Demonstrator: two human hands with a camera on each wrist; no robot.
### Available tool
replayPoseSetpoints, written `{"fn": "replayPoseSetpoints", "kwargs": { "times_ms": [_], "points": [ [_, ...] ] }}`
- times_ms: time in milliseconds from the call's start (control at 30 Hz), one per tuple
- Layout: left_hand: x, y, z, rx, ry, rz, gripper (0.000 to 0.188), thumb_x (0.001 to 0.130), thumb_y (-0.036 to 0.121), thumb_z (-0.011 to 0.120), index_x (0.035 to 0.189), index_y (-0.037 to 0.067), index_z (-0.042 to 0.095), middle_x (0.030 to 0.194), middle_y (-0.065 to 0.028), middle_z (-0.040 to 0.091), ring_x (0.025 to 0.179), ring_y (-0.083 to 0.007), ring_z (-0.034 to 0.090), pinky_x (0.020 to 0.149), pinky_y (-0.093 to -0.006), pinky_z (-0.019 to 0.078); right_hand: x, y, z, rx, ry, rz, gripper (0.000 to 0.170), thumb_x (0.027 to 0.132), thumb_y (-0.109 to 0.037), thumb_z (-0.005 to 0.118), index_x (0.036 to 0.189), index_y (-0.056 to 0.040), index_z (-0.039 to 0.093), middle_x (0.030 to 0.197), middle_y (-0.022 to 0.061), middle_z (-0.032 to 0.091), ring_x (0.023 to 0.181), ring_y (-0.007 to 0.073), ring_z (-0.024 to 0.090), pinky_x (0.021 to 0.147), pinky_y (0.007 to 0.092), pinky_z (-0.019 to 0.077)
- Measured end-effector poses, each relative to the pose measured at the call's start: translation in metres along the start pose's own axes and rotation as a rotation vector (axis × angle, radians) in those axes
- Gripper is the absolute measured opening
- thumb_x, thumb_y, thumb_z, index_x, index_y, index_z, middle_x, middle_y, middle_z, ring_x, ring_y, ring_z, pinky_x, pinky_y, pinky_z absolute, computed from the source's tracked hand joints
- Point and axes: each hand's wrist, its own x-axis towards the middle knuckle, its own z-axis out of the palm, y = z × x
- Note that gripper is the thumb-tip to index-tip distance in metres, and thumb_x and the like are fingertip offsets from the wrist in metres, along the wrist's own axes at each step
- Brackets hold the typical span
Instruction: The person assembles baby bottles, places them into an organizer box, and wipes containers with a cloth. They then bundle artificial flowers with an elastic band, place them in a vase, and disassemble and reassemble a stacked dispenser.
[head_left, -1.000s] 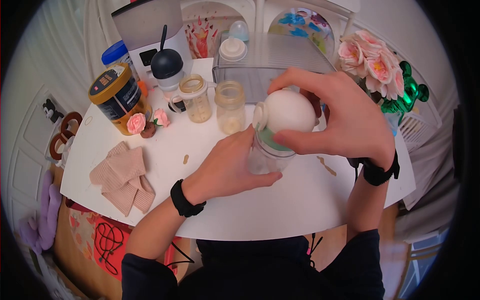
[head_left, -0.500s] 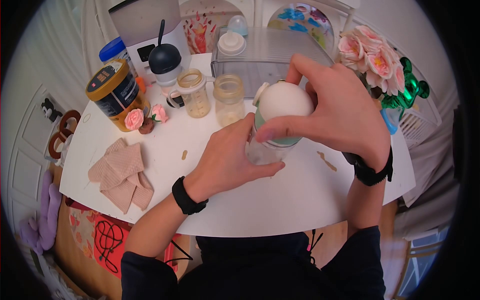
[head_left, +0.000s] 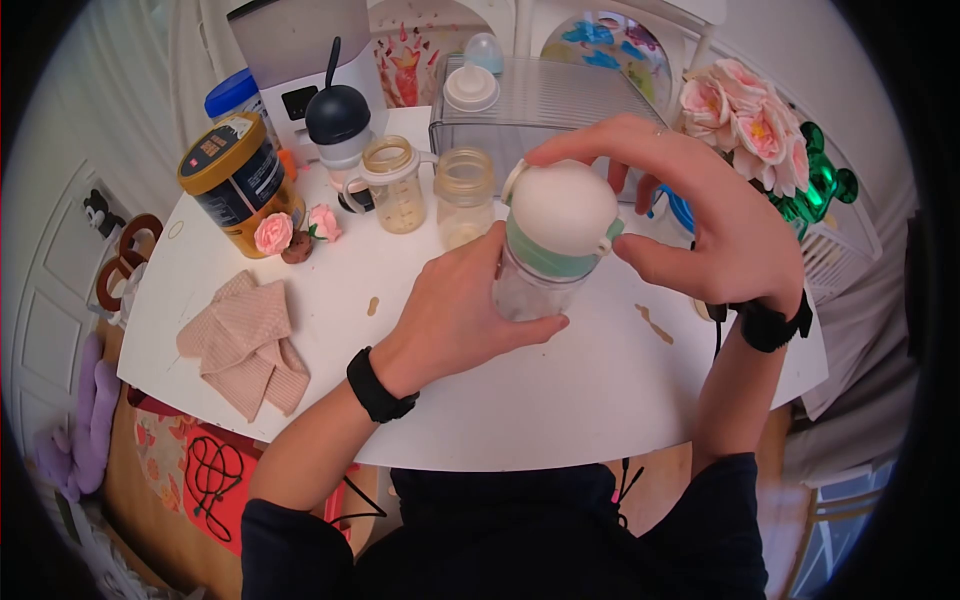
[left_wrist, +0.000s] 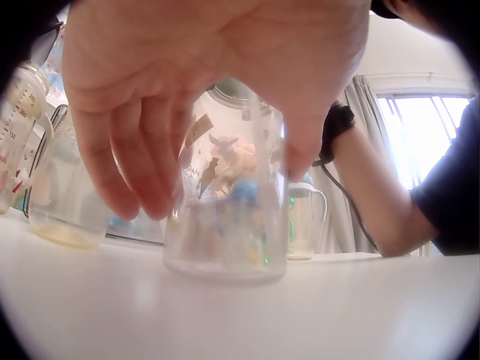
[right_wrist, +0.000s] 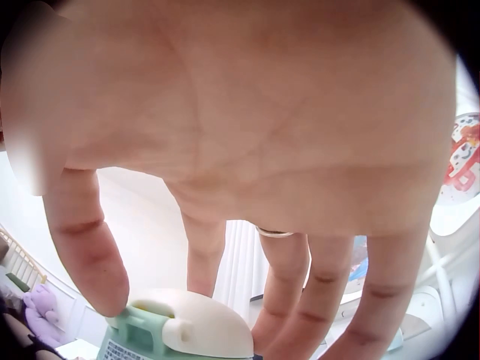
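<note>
In the head view a clear straw cup [head_left: 535, 292] stands upright near the middle of the white table, with a green collar [head_left: 548, 260] and a domed white lid [head_left: 565, 205]. My left hand [head_left: 455, 312] grips its clear body, fingers on one side and thumb on the other. The left wrist view shows the cup's base [left_wrist: 225, 262] on the tabletop and a straw [left_wrist: 264, 142] inside. Over the lid arches my right hand [head_left: 705, 225]. Its thumb [right_wrist: 94, 262] touches the green clasp [right_wrist: 142, 330], while the other fingers curve down the lid's far side.
Behind the cup stand an open handled bottle [head_left: 395, 190] and an open wide-necked bottle [head_left: 465, 195]. A gold-lidded tub [head_left: 235, 185], small pink flowers [head_left: 273, 233] and a folded beige cloth [head_left: 245, 340] lie left. Farther back are a grey translucent box [head_left: 560, 100] and large pink flowers [head_left: 745, 120].
My right thumb has moved from the lid's front to its right side, exposing more lid and collar. The lid's white tab has shifted toward the back. My left hand keeps its grip.
</note>
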Motion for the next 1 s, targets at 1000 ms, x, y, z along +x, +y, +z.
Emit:
{"fn": "replayPoseSetpoints", "kwargs": {
  "times_ms": [1000],
  "points": [
    [0.000, 0.000, -0.002, 0.007, -0.003, -0.027, 0.079, 0.076, 0.041, 0.095, 0.133, 0.001, 0.058, 0.111, -0.0201, 0.076, 0.103, -0.0373, 0.076, 0.089, -0.0440, 0.0598, 0.018, -0.038, 0.007, -0.027, 0.235, 0.426, 0.044, 0.088, -0.036, 0.084, 0.118, -0.0086, 0.069, 0.065, -0.0038, 0.055, 0.060, 0.0094, 0.050, 0.056, 0.0277, 0.0374]
  ]
}}
